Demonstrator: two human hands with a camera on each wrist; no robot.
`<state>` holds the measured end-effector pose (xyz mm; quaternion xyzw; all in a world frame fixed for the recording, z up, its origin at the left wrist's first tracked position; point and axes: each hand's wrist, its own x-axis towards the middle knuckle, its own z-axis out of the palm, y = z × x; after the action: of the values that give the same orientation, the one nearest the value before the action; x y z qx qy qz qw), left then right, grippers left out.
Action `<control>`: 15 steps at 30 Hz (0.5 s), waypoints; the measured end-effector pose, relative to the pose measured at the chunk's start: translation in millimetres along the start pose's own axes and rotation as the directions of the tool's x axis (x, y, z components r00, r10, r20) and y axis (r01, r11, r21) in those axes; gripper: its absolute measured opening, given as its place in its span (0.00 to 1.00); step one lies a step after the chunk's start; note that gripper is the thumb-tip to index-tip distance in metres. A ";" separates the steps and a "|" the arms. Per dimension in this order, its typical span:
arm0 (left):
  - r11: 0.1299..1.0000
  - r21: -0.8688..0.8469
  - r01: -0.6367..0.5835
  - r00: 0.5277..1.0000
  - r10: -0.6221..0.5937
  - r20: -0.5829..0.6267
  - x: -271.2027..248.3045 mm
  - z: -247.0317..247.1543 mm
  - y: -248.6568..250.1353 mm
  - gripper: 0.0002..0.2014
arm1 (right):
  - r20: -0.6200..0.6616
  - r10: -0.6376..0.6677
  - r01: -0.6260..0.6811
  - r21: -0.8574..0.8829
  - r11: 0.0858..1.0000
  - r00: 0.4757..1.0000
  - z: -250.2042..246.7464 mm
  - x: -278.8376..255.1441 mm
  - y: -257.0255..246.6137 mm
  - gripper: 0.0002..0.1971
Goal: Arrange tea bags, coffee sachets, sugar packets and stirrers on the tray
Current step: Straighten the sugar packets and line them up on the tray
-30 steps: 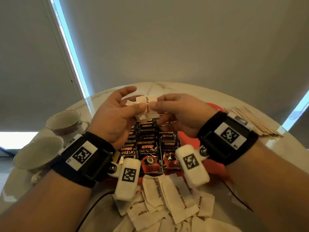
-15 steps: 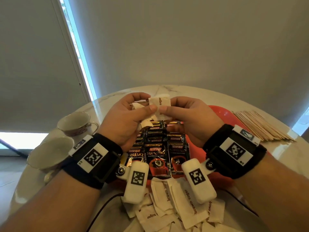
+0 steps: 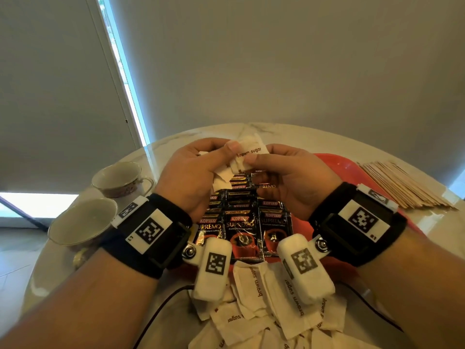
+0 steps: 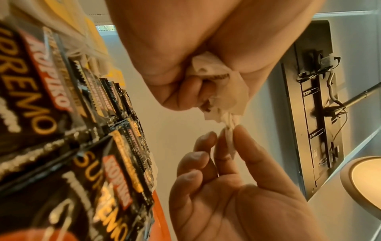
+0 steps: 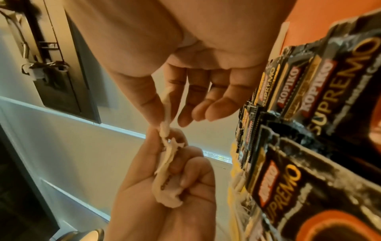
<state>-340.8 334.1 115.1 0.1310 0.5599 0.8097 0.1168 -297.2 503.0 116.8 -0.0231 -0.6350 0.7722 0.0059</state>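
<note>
Brown sugar packets (image 3: 247, 153) held in the air above the red tray (image 3: 344, 170), over the rows of coffee sachets (image 3: 241, 222). Left hand (image 3: 191, 177) fisted round a small bunch, count unclear. Right hand (image 3: 289, 180) pinches one packet's edge, thumb to forefinger, other fingers loose. More sugar packets (image 3: 266, 306) loose on worktop (image 3: 276, 131) nearside; stirrers (image 3: 400, 183) right, two cups (image 3: 118, 177) left.

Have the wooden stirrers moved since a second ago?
No. The stirrers still lie just right of the red tray; only the camera shifted.
</note>
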 end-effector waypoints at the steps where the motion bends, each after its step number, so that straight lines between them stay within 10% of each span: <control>1: 1.000 -0.007 -0.003 1.000 0.003 -0.020 0.6 -0.2 0.4 0.08 | 0.001 0.006 -0.006 -0.007 1.000 1.000 0.8 -0.1 0.9 0.12; 15: 0.987 0.159 -0.025 1.000 0.023 0.015 -0.8 -1.0 -3.0 0.17 | -0.159 -0.168 0.167 -0.019 0.986 0.973 0.3 2.8 -0.1 0.06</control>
<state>-340.2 334.0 111.9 0.1522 0.6203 0.7630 0.0998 -300.1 502.8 116.9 -0.0313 -0.6344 0.7627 0.1219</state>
